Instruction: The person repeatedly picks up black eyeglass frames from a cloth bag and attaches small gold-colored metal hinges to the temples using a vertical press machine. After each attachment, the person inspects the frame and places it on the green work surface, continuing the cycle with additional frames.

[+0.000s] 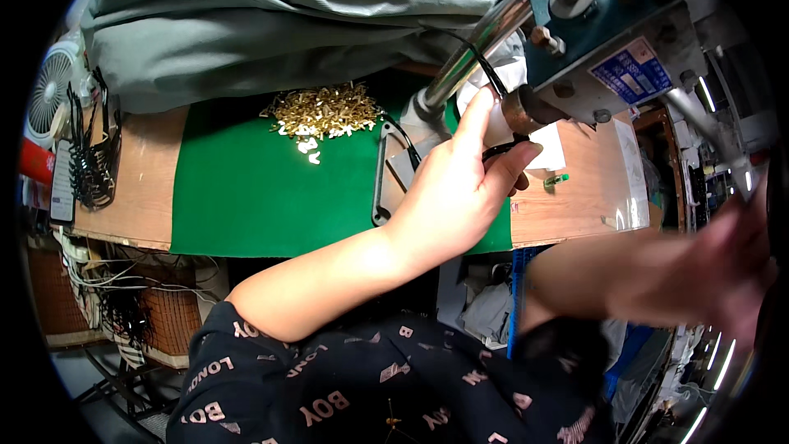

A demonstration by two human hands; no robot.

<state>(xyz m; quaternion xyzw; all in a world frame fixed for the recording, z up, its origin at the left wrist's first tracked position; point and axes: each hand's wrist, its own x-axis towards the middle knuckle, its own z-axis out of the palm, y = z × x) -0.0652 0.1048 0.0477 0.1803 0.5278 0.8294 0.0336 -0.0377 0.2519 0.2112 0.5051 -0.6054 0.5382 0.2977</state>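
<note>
Hands at a bench press, viewed from above. The left hand [452, 189] is extended over the table [144, 173] to the working end of the press [608, 57], where a black strand [498, 149] is held between thumb and index finger. The index finger is laid straight, pointing away from the body, just beside the brown cylindrical ram [523, 112]; the other fingers are curled and partly hidden. The strand is thus located directly by the ram, and its far end cannot be made out. The right hand [731, 263] is blurred at the right margin, near the metal lever [703, 123]; whether it is wide, narrow or closed on anything cannot be told.

The press is carried on a bright, tilted column [464, 66] above a grey base [390, 148], and a blue label [633, 72] is borne on its side. The middle of the table is covered by a green mat [255, 189], on which a heap of small brass-coloured pieces [325, 108] is spread to the left of the base; a few pieces are set slightly apart at its near edge. A grey cloth [271, 25] is draped behind. At the left, a bundle of black cords [92, 156] is seen beside a phone [62, 185] and a white fan [48, 94]. To the right of the press, a small green object [556, 182] is placed near white paper [549, 148].
</note>
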